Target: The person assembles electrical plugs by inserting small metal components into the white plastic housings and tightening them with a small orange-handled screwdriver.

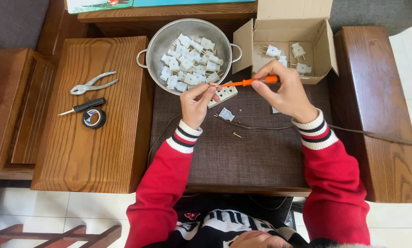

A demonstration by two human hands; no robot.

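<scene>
My right hand grips an orange-handled screwdriver held level, its tip pointing left. My left hand pinches a small white plug part at its fingertips, right at the screwdriver's tip. Just beside the left fingers a white socket block lies on the brown mat. Below the hands on the mat are a white plug cover, a small brass screw and a thin brown cable.
A metal colander full of white plugs stands behind my left hand. An open cardboard box with several plugs is behind my right hand. Pliers, a black screwdriver and a tape roll lie on the wooden board at left.
</scene>
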